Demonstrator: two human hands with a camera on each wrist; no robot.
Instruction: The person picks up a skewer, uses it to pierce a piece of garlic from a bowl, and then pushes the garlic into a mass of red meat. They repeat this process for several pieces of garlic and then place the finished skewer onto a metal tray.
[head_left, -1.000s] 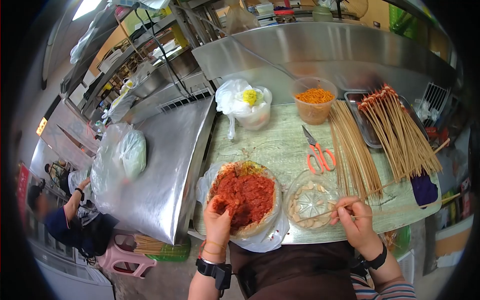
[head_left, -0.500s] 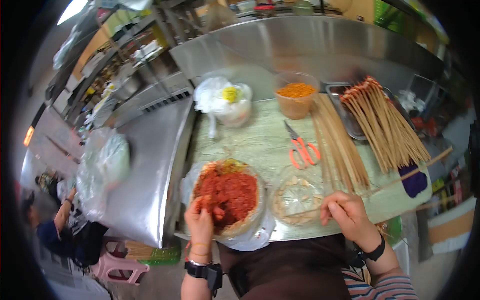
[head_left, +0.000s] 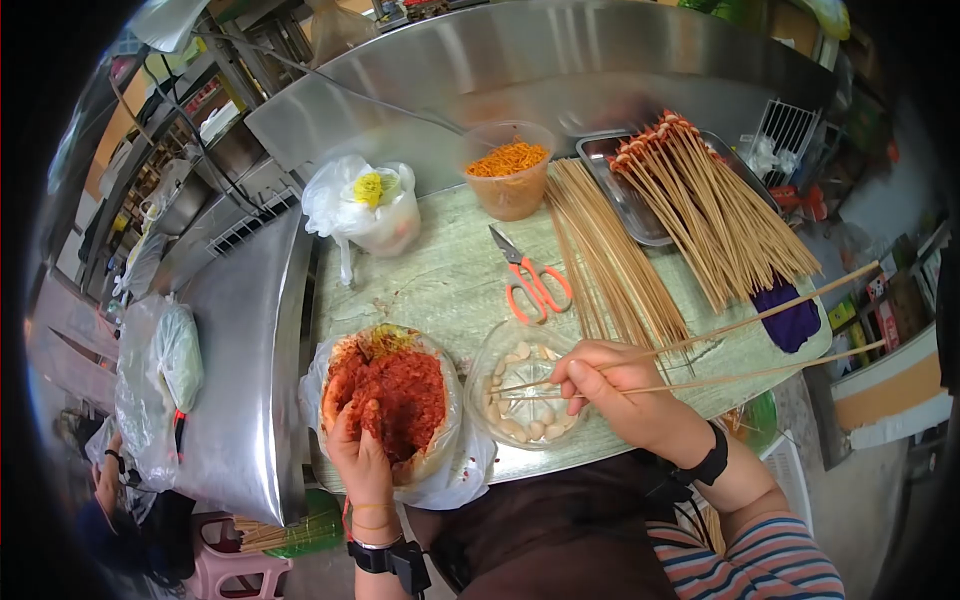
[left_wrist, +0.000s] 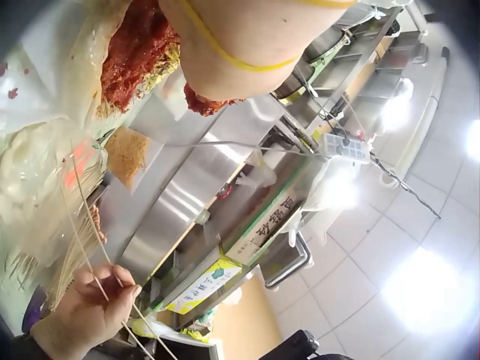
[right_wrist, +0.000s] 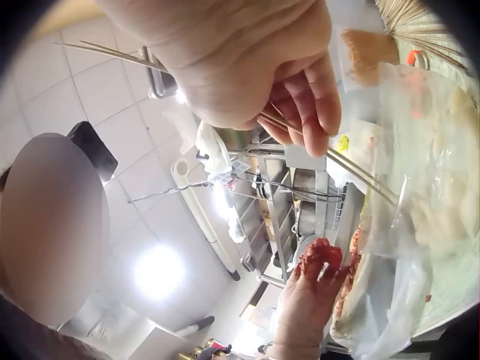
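Left of centre, low: pinching meat (head_left: 400, 375) with the left hand (head_left: 358, 455). Just below centre: right hand (head_left: 628, 393) now farther in over the bowl (head_left: 520, 375), gripping two sticks (head_left: 700, 337), apparently working at the pale pieces (head_left: 553, 431).

A pale green table (head_left: 440, 290) with a wood-grain top carries everything. Near left, a bowl (head_left: 453, 390) of red mix sits on a white bag (head_left: 472, 465); just right of it stands a clear dish (head_left: 483, 360) of pale pieces. Beyond that dish lie scissors (head_left: 523, 265), with loose skewers (head_left: 610, 260) to their right. Far left stands a bagged tub (head_left: 380, 235), far middle an orange tub (head_left: 510, 197), far right a tray (head_left: 620, 195). A purple cloth (head_left: 785, 318) lies at the right end.
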